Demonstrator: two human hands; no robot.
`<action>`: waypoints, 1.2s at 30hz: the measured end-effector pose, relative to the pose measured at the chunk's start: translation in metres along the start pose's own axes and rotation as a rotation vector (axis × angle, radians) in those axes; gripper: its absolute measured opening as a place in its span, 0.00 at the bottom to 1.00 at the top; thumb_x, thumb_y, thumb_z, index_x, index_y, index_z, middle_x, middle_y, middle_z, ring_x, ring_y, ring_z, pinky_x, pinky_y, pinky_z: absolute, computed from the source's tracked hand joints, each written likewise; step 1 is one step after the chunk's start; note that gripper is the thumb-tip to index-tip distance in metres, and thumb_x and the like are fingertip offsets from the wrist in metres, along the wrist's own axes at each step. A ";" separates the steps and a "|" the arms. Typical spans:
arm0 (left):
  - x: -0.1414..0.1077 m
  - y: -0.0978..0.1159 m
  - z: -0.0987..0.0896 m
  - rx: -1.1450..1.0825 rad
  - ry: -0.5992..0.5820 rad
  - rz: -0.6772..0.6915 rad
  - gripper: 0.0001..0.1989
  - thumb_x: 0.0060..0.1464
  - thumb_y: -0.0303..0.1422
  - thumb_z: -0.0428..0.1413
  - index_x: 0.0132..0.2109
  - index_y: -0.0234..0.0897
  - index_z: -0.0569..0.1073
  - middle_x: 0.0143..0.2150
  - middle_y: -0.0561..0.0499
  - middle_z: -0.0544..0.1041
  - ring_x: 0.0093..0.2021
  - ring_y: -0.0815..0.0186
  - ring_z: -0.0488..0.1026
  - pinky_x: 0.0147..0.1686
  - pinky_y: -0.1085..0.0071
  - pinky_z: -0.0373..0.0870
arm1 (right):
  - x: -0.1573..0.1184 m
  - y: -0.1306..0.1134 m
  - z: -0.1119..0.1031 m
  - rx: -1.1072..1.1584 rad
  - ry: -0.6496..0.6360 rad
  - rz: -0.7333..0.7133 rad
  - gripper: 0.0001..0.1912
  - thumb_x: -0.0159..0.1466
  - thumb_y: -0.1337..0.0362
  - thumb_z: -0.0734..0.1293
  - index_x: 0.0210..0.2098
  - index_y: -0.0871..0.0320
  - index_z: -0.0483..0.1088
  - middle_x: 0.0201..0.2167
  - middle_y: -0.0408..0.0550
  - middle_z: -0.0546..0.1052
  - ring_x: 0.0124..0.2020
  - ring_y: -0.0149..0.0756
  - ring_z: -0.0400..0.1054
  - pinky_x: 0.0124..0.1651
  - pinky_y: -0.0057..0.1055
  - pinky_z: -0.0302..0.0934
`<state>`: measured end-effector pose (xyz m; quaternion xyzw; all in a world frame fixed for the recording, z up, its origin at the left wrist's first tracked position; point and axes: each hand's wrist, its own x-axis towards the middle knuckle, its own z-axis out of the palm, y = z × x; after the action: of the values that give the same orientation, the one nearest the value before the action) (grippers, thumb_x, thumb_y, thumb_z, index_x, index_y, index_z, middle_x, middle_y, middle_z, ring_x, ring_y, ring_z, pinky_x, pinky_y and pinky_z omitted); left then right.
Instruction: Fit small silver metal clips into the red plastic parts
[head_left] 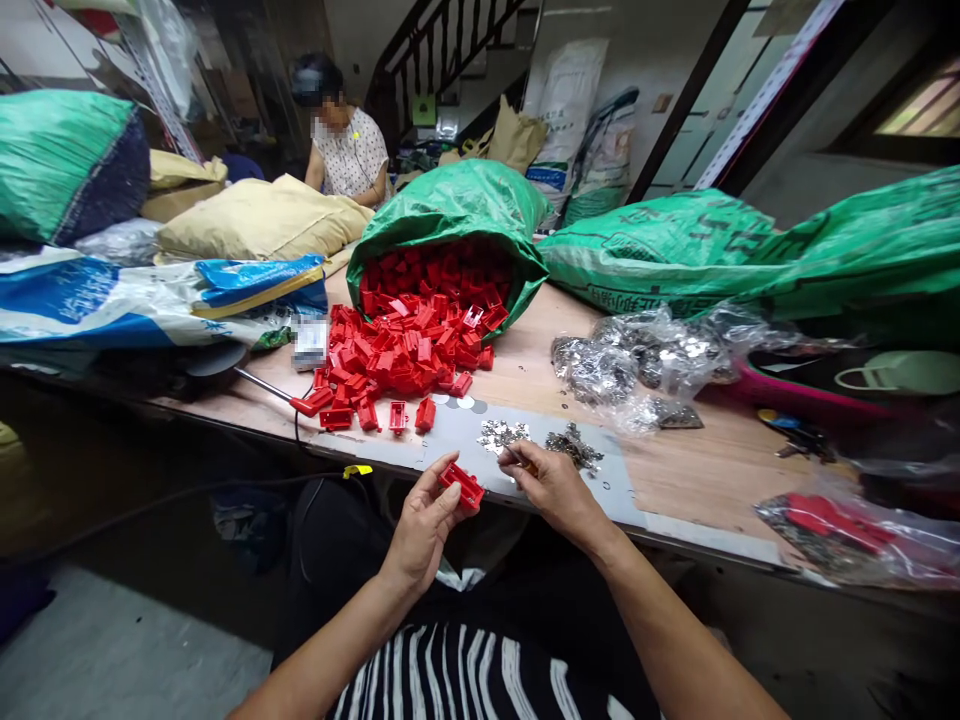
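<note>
My left hand is closed on a red plastic housing, a small open box-like part, held just off the table's front edge. My right hand is pinched around a slim tool with an orange-brown part; its exact kind is mostly hidden by the fingers. Its tip points toward a small heap of shiny metal pieces on a grey mat. Right beside that heap lies a second, darker pile of small metal parts.
A green sack spills many red housings onto the table. Clear plastic bags of metal parts lie to the right, near a pink tray. A metal rod with a red end sits left. Another person sits behind.
</note>
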<state>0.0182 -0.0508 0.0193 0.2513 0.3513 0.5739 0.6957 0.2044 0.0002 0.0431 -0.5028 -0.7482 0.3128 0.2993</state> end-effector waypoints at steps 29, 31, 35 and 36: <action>0.003 0.001 0.005 0.024 -0.066 0.005 0.18 0.48 0.30 0.62 0.49 0.39 0.74 0.38 0.50 0.76 0.39 0.67 0.72 0.41 0.72 0.68 | -0.020 -0.011 0.012 0.329 -0.180 -0.019 0.07 0.61 0.61 0.66 0.39 0.56 0.69 0.34 0.44 0.74 0.33 0.33 0.65 0.37 0.27 0.60; 0.006 0.000 0.003 0.114 -0.064 0.042 0.18 0.49 0.31 0.61 0.50 0.40 0.74 0.39 0.50 0.76 0.40 0.66 0.72 0.42 0.71 0.68 | -0.020 -0.014 0.011 0.244 -0.163 -0.039 0.07 0.62 0.61 0.65 0.39 0.56 0.69 0.32 0.43 0.74 0.31 0.32 0.65 0.35 0.27 0.59; 0.021 0.000 0.003 0.511 -0.028 0.272 0.19 0.53 0.32 0.58 0.53 0.41 0.71 0.47 0.48 0.76 0.45 0.63 0.72 0.47 0.67 0.68 | -0.017 -0.013 0.013 0.141 -0.067 -0.045 0.07 0.64 0.61 0.63 0.39 0.55 0.69 0.30 0.43 0.72 0.28 0.30 0.63 0.32 0.26 0.57; 0.026 0.001 0.004 0.646 -0.014 0.364 0.19 0.54 0.32 0.57 0.54 0.41 0.70 0.49 0.46 0.75 0.47 0.62 0.72 0.47 0.65 0.68 | -0.016 -0.012 0.013 0.123 -0.030 -0.039 0.07 0.64 0.61 0.63 0.39 0.56 0.68 0.31 0.43 0.73 0.28 0.30 0.62 0.32 0.26 0.57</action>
<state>0.0233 -0.0246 0.0170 0.5200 0.4590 0.5462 0.4696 0.1927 -0.0208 0.0416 -0.4640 -0.7416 0.3596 0.3246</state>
